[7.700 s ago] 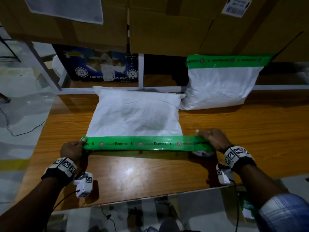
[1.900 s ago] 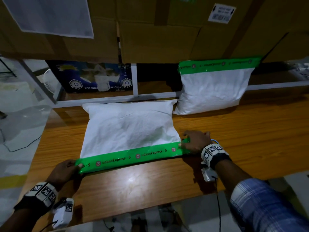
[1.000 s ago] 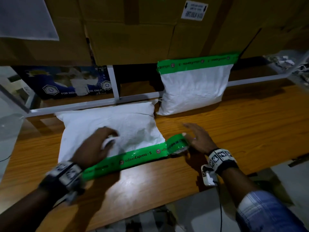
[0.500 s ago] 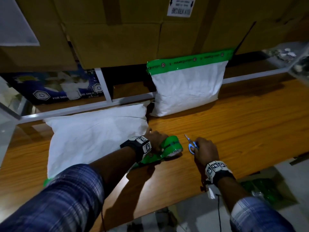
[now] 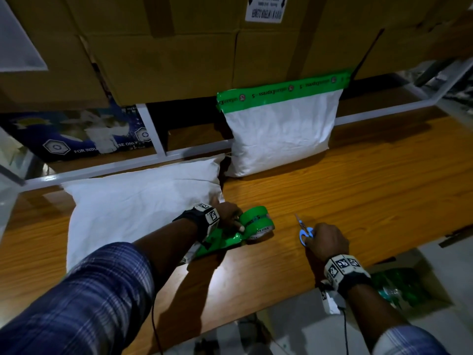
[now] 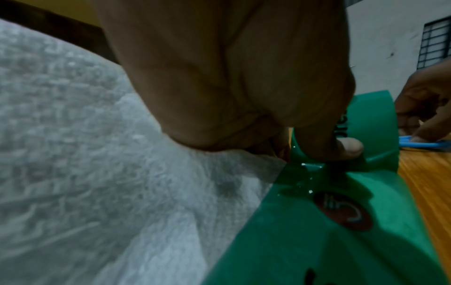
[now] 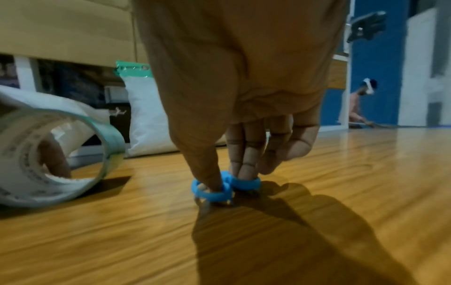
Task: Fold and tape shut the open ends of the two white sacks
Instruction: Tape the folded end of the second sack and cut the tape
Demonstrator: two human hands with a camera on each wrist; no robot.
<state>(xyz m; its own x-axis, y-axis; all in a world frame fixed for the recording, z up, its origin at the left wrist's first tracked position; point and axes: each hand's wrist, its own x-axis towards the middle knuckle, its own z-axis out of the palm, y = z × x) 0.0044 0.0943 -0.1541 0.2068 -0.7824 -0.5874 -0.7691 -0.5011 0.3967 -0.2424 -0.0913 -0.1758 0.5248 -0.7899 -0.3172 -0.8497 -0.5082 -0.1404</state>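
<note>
One white sack [image 5: 143, 206] lies flat on the wooden table [image 5: 358, 190], with a green tape strip [image 6: 317, 231] along its near edge. My left hand [image 5: 236, 224] reaches across and grips the green tape roll [image 5: 256, 224] at the strip's right end; its thumb [image 6: 341, 150] presses on the tape and a finger [image 7: 53, 160] sits inside the core. Just right of the roll, my right hand [image 5: 311, 237] holds small blue-handled scissors [image 5: 304, 231] on the table, thumb and fingers in the blue rings [image 7: 219, 187]. The second sack [image 5: 279, 134] stands behind, its top sealed with green tape.
Cardboard boxes [image 5: 166, 52] are stacked on a white shelf frame [image 5: 153, 129] behind the table. A box with green items [image 5: 399, 285] sits below the table's near right edge. A person [image 7: 361, 104] bends over far off on the right.
My left hand left the strip's left end and crossed over to grip the roll. My right hand let go of the roll and picked up the scissors.
</note>
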